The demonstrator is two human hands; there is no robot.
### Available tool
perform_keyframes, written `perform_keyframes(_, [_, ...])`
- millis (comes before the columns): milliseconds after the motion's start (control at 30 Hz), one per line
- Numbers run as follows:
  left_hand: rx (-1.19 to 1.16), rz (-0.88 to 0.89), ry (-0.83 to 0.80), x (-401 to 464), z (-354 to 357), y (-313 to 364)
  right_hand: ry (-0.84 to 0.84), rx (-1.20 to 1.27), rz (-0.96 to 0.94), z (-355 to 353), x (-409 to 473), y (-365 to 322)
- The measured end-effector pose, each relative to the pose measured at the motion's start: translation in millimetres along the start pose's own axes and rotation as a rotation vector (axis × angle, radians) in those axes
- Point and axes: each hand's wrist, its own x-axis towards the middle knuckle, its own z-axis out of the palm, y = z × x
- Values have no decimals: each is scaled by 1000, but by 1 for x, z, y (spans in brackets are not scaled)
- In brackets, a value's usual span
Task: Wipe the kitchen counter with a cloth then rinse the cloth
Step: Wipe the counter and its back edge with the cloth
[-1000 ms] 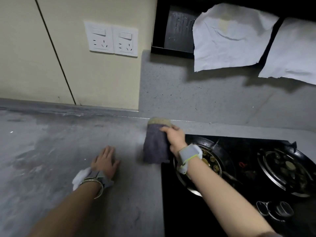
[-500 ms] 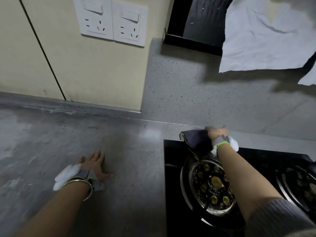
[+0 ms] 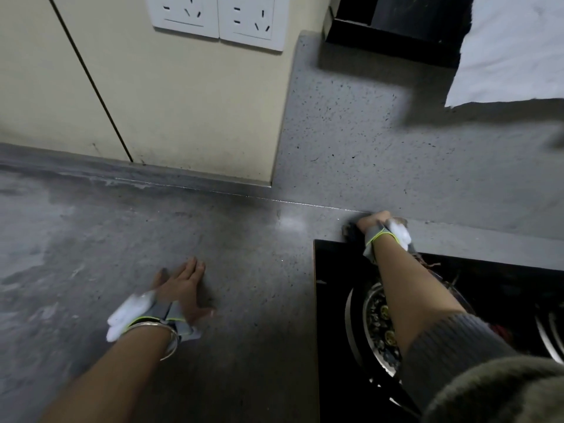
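Head view: at the left, the left hand (image 3: 180, 288) is laid flat on the grey tabletop (image 3: 91, 239), its fingers straight and spread, nothing held in it; a strap and a bangle (image 3: 164, 337) are worn at its wrist. Above, on the cream wall, two white sockets (image 3: 218, 16) are seen. Further right, at the back edge of the tabletop where it meets the speckled grey backsplash (image 3: 366, 141), the right hand (image 3: 374, 222) is pressed down with its fingers curled over the dark cloth (image 3: 351, 232), of which only a small part is visible just behind the black hob (image 3: 332, 300). A burner (image 3: 378, 325) is crossed by the right forearm. White paper (image 3: 512, 50) is hung at the upper right.
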Motion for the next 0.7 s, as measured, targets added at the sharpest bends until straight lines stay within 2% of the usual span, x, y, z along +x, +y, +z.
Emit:
perform_keyframes(133, [2, 11, -19, 1, 0, 0, 30, -85, -117, 22, -26, -28])
perform_keyframes(300, [0, 11, -23, 1, -3, 0, 5, -39, -279, 40, -54, -50])
perform_keyframes(500, [49, 6, -47, -5, -10, 7, -100, -147, -638, 68, -86, -43])
perform_keyframes(600, [65, 8, -50, -9, -15, 10, -149, -177, -741, 76, -90, -32])
perform_keyframes(700, [99, 12, -76, -16, -16, 13, -129, -201, -840, 81, -91, -14])
